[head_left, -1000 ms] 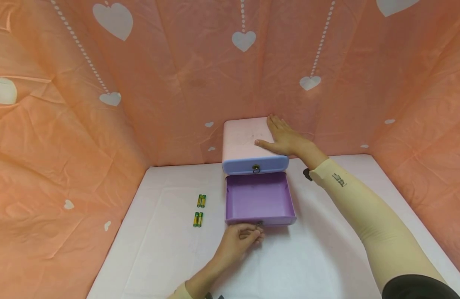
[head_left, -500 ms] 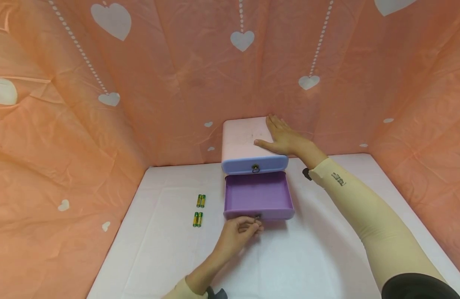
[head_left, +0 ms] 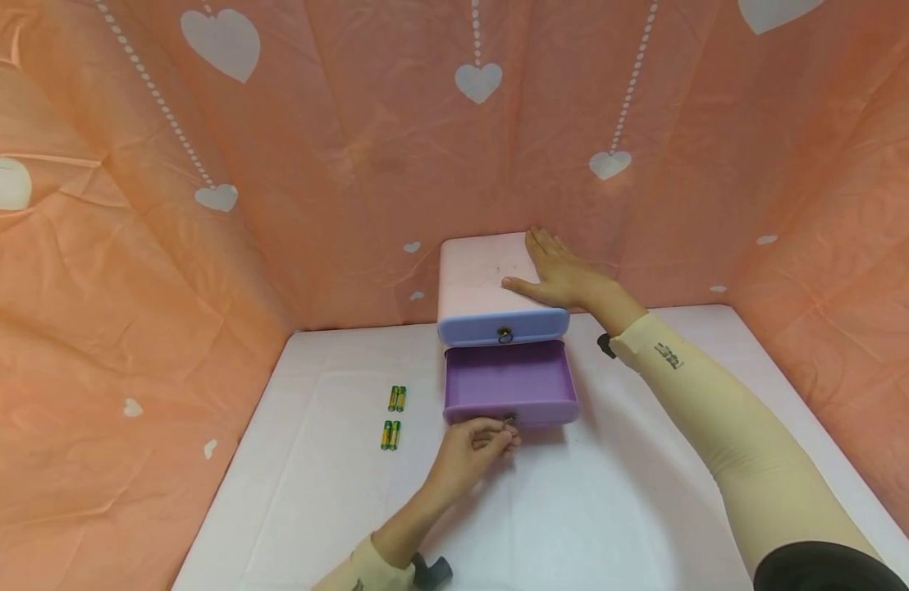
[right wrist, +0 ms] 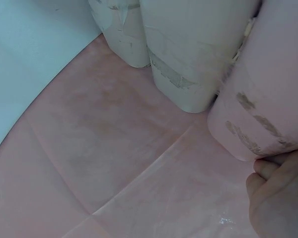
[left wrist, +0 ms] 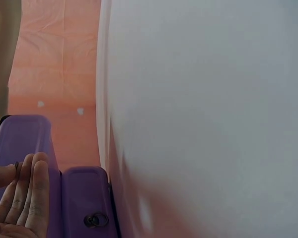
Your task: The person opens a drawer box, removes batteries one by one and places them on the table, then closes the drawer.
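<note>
A small drawer unit with a pink top and a blue upper drawer front stands against the back cloth. Below the blue front, a purple drawer is pulled partway out, its visible inside bare. My left hand pinches that drawer's small metal ring pull between thumb and fingers. My right hand lies flat on the right side of the unit's top, fingers toward the back. In the right wrist view, its fingers touch the unit's rear edge.
Several green and yellow batteries lie in two pairs on the white table, left of the drawer. In the left wrist view, another purple drawer front with a ring pull is beneath the pulled-out one. Orange cloth encloses the back and sides.
The purple drawer has slid inward toward the unit, and less of its inside shows. My left hand has moved forward with its ring pull. The right hand stays in place.
</note>
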Action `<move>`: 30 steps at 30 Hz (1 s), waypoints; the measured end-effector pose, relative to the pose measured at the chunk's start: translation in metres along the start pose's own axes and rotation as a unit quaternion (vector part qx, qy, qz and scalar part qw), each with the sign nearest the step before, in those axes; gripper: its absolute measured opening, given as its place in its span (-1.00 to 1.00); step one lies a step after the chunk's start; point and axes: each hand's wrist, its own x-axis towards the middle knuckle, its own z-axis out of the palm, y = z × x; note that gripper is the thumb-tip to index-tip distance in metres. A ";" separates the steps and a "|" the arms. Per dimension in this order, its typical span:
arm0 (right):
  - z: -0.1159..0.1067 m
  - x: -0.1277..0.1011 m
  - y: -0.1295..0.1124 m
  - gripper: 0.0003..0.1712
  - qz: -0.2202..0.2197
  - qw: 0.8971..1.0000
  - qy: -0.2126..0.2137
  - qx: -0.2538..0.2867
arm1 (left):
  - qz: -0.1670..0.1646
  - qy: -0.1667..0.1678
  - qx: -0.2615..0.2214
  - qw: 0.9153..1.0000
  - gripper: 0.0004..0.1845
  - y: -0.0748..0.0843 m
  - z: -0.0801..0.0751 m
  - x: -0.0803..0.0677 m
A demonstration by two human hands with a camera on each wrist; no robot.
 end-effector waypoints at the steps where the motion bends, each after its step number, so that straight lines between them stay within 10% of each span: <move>1: 0.000 0.000 0.000 0.33 0.000 1.000 -0.001 0.001 | 0.000 0.000 0.001 1.000 -0.80 0.000 -0.001 0.001; 30: 0.001 -0.001 0.000 0.32 -0.007 1.000 0.007 0.001 | 0.013 0.012 0.001 1.000 -0.81 -0.003 -0.008 0.035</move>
